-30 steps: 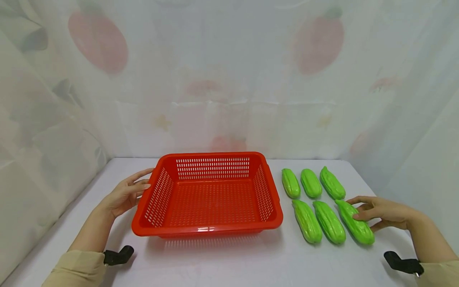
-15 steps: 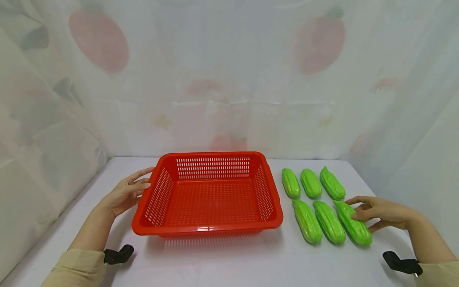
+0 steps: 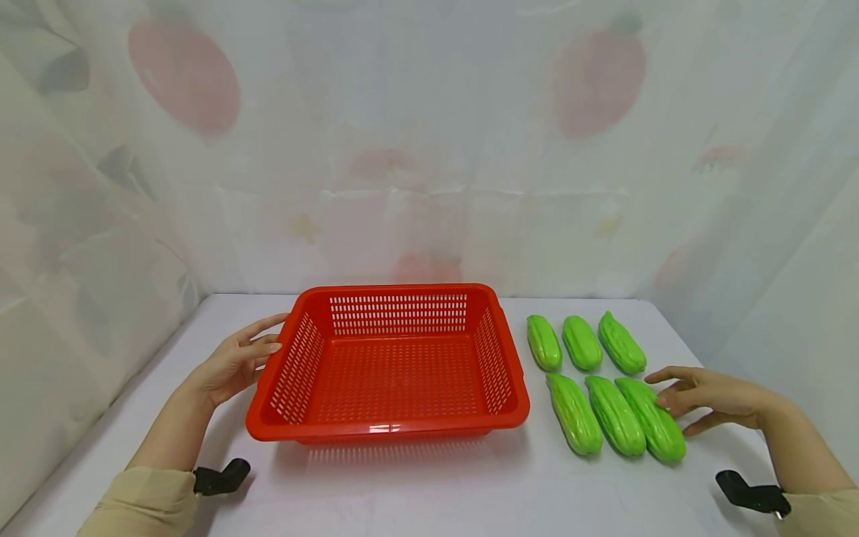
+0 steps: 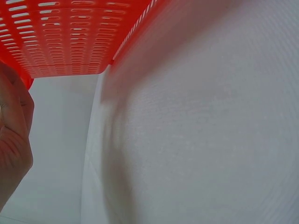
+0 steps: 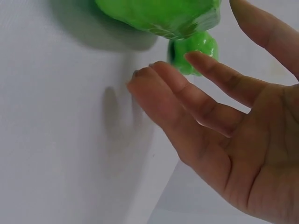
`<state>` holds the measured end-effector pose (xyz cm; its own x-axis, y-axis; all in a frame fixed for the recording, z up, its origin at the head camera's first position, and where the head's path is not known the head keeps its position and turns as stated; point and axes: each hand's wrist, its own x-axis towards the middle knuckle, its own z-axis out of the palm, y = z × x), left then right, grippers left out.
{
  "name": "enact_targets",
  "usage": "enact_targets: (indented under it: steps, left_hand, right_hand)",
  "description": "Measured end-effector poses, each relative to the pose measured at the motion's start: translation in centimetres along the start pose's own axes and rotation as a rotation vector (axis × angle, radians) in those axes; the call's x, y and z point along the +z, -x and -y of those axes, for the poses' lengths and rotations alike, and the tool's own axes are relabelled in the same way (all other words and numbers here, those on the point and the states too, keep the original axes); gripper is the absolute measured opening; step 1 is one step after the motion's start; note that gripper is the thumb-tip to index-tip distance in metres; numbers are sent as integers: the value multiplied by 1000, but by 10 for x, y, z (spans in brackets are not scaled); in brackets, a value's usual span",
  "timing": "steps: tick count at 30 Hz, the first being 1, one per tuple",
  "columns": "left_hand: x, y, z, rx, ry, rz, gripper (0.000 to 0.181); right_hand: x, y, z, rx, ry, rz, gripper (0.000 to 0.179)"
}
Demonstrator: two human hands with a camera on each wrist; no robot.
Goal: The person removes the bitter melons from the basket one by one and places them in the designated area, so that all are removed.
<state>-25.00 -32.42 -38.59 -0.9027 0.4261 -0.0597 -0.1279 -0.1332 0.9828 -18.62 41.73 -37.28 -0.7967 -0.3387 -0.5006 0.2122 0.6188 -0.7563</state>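
A red plastic basket (image 3: 396,431) with slotted walls stands at the table's centre. My left hand (image 3: 236,365) rests at its left rim, fingers mostly straight with the tips at the edge. In the left wrist view part of this hand (image 4: 11,135) shows beside the basket's perforated wall (image 4: 70,42). To the right, several green ridged gourds lie in two rows. My right hand (image 3: 714,399), fingers loosely spread, is beside the front row's rightmost gourd (image 3: 654,421), a fingertip overlapping its edge. The right wrist view has the fingers (image 5: 159,100) apart below a gourd (image 5: 159,14).
Close left of that gourd lie two more front-row gourds, a middle one (image 3: 617,418) and a left one (image 3: 576,418). Behind them are three back-row gourds (image 3: 582,343). A white table (image 3: 416,500) carries everything. Printed curtains (image 3: 429,186) hang behind and at both sides.
The front row's rightmost gourd has shifted left, up against the middle one. My right hand has moved slightly left, and its fingers have come off the gourd's top. My left hand stays put.
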Motion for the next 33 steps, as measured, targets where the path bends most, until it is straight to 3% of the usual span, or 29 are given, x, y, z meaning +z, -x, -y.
enact_targets:
  steps: [7, 13, 18, 26, 29, 33]
  left_hand:
    - [-1, -1, -1, -16, -63, -5, 46]
    - [-4, 2, -4, -46, -219, -58, 53]
    - [3, 8, -14, -38, -475, -154, 66]
    - [44, 15, -37, 75, -1100, -407, 75]
    - [63, 16, -39, 140, -1242, -486, 74]
    - [87, 14, -38, 201, -1338, -534, 76]
  right_hand:
    - [3, 7, 14, -7, 93, -74, 65]
    - [9, 6, 39, -31, 183, -176, 66]
    - [20, 1, 63, -126, 205, -267, 62]
    - [45, -11, 113, -242, 307, -488, 63]
    - [55, -13, 134, -255, 361, -556, 65]
    - [69, -20, 159, -305, 396, -629, 65]
